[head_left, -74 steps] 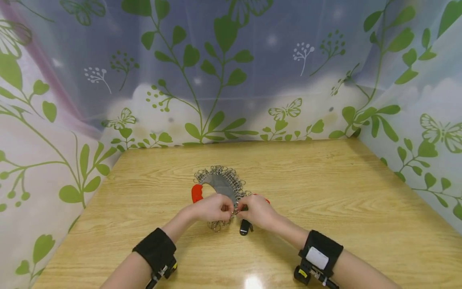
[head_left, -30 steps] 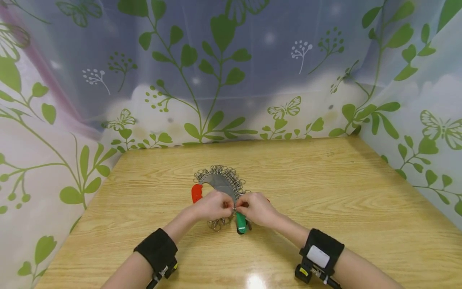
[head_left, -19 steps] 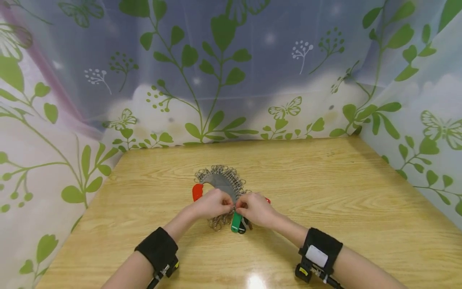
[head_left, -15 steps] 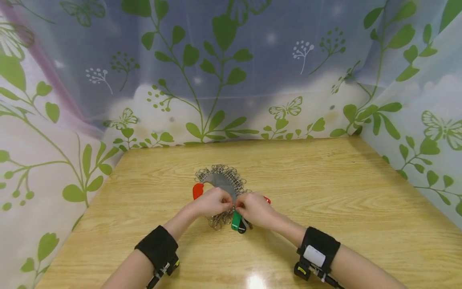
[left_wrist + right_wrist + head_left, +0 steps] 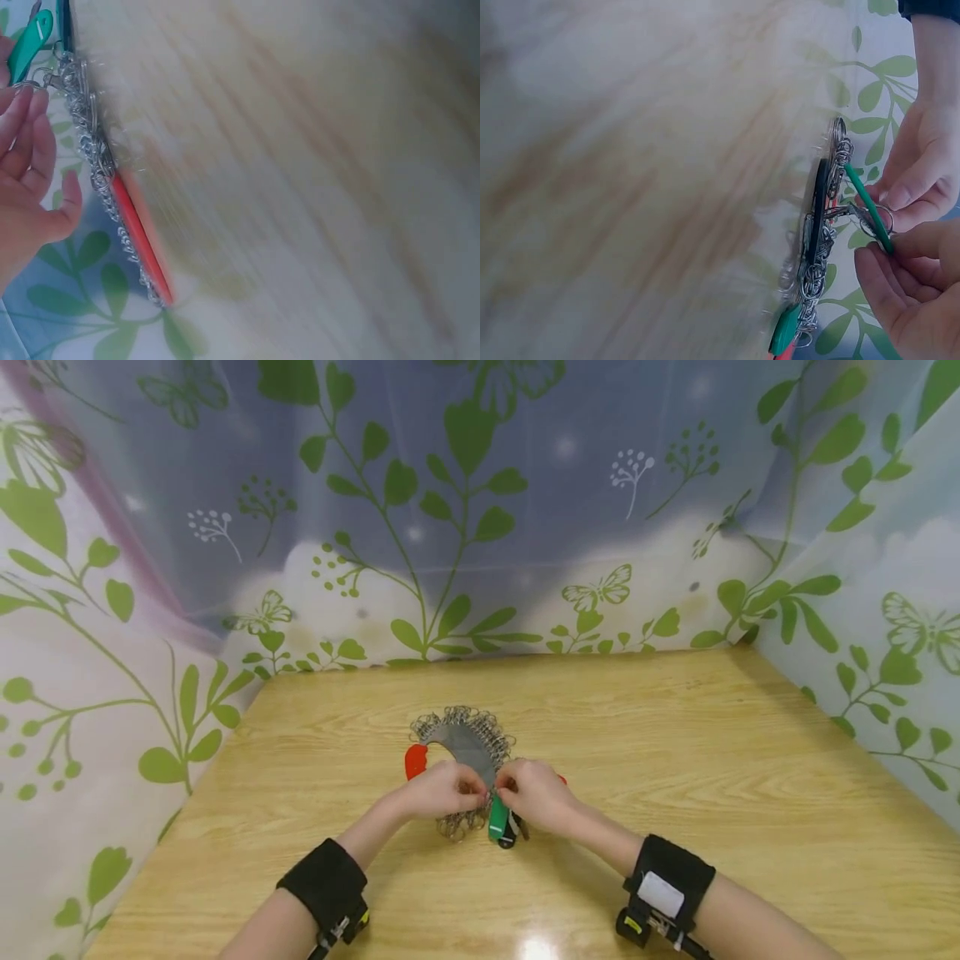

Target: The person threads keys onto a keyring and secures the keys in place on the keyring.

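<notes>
My left hand (image 5: 446,789) pinches a small metal split ring (image 5: 886,217), just left of my right hand (image 5: 538,795). The right fingertips pinch the upper end of a green key tag (image 5: 497,818), which sits at that ring. A black key tag (image 5: 507,838) hangs beside it under the right hand. Behind the hands lies a grey crescent-shaped plate (image 5: 468,750), its outer edge crowded with metal rings (image 5: 495,742). A red piece (image 5: 415,762) shows at the plate's left end; more red peeks out past the right hand. The hands cover the plate's near part.
The wood-grain table (image 5: 660,760) extends around the plate on every side. A leaf-patterned curtain (image 5: 525,543) encloses its back and sides. Low in the right wrist view, another green tag (image 5: 785,330) lies against the row of rings.
A green key tag has come into view between the hands, beside the black one that showed alone at first. It has swung slightly; both hands stay close together at nearly the same spot.
</notes>
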